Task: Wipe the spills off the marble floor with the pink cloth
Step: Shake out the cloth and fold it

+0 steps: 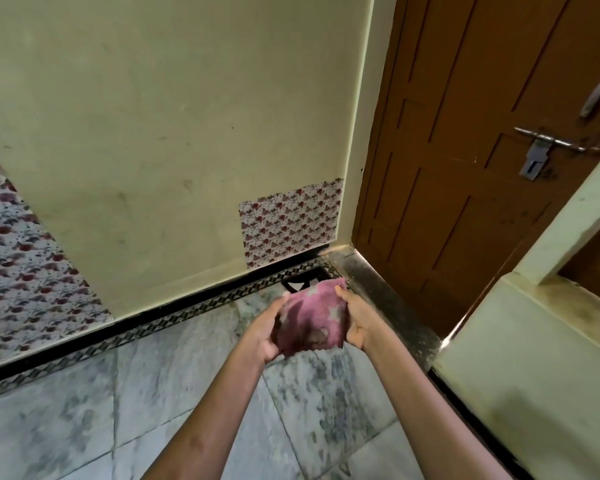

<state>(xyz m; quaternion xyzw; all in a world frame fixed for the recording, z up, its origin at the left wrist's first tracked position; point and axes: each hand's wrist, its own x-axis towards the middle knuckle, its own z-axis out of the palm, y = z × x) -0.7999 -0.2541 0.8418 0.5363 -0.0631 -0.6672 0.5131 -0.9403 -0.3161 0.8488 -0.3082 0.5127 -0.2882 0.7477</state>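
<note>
The pink cloth (pixel 313 320) is folded into a rough square with dark damp stains on it, and it is held up in the air above the marble floor (pixel 160 386). My left hand (pixel 264 332) grips its left edge. My right hand (pixel 357 318) grips its right edge, thumb on top. The grey-veined marble tiles below show dark smudges, mainly under and to the right of my arms. I cannot pick out a distinct wet spill from this height.
A cream wall (pixel 174 140) with a black patterned skirting runs along the far side, with floral paper patches (pixel 290 223). A brown wooden door (pixel 471 161) with a metal latch stands at the right. A cream ledge (pixel 534 358) juts in at the lower right.
</note>
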